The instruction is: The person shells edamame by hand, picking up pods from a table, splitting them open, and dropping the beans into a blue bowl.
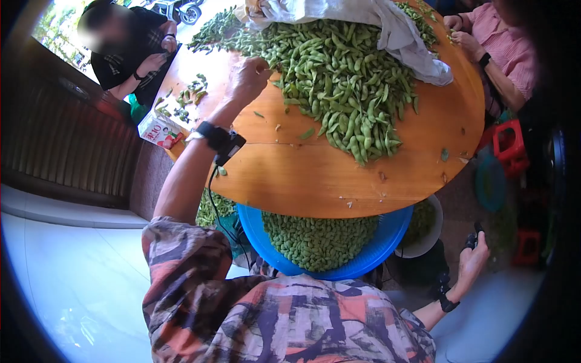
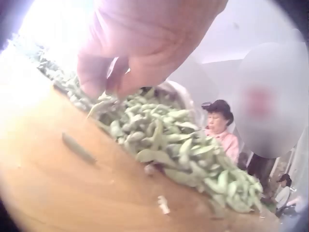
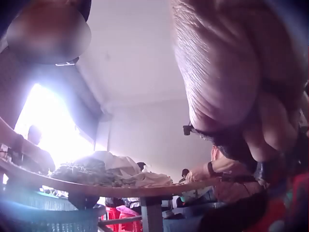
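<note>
My left hand [image 1: 247,78] is at the left edge of a big heap of green soybean pods [image 1: 345,85] on the wooden table. In the left wrist view its thumb and finger curl down and pinch a pod [image 2: 100,107] at the heap's edge. Out to the right, away from the table, my right hand [image 1: 473,261] grips a small black object [image 1: 471,240]. Seen from the right wrist, the curled fingers [image 3: 270,128] hide most of that dark object [image 3: 234,146]; I cannot tell what it is.
Below the round table [image 1: 272,175] stands a blue basin [image 1: 251,233] of shelled beans, beside a white bucket [image 1: 437,221]. A pale cloth [image 1: 417,57] covers the heap's back. Two people sit at the far sides. A printed box [image 1: 160,130] and red stools [image 1: 510,145] flank the table.
</note>
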The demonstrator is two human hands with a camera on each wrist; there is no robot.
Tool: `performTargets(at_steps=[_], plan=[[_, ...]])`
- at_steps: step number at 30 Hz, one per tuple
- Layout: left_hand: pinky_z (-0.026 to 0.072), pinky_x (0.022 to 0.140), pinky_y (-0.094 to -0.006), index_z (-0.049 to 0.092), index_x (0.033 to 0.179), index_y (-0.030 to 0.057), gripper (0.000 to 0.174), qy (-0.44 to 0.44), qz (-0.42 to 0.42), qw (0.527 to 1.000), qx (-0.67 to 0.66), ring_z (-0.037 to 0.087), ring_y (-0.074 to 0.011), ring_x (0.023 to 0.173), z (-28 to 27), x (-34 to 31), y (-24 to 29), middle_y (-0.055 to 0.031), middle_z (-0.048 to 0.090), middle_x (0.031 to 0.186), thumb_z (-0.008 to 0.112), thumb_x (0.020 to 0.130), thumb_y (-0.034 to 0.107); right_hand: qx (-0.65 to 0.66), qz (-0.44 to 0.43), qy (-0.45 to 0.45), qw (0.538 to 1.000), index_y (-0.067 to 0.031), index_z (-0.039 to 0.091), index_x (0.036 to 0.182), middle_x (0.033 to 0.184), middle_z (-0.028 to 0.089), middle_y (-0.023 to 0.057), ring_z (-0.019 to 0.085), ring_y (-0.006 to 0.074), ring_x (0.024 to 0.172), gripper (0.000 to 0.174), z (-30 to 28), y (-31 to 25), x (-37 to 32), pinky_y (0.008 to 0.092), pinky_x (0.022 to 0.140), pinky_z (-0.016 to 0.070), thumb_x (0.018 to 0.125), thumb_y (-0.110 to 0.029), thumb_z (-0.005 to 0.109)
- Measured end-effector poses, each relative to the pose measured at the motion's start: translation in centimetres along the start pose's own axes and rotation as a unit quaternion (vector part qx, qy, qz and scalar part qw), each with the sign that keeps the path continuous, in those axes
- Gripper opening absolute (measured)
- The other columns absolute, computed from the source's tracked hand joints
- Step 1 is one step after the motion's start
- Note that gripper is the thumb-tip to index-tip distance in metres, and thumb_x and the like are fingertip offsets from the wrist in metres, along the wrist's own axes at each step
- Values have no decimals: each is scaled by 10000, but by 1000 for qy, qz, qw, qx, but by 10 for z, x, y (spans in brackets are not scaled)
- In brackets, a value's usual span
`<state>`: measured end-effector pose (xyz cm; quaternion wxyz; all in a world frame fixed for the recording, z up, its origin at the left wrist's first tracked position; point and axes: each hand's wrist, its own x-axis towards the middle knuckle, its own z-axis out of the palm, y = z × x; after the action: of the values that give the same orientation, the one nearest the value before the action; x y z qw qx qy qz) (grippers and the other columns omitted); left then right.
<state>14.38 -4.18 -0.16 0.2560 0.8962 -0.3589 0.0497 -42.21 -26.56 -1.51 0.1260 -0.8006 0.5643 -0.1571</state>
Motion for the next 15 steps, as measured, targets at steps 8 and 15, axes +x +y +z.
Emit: performTargets(at_steps=[8, 15], plan=[[515, 710, -354, 715, 876, 71, 149, 22, -26, 999, -21, 671, -212, 764, 3, -9, 6, -99, 712, 852, 704, 762, 166, 114, -71, -41, 990, 38, 610, 1189, 970, 683, 193, 632, 218, 877, 382, 6, -36, 3, 323, 814, 491, 843, 68, 452], [474, 581, -288, 636, 818, 30, 149, -110, 38, 967, -225, 554, -101, 604, -11, -103, 72, -52, 633, 689, 764, 776, 94, 533, -4, -311, 787, -11, 678, 1101, 790, 649, -7, 562, 47, 652, 271, 35, -172, -30, 204, 541, 443, 953, -106, 471]])
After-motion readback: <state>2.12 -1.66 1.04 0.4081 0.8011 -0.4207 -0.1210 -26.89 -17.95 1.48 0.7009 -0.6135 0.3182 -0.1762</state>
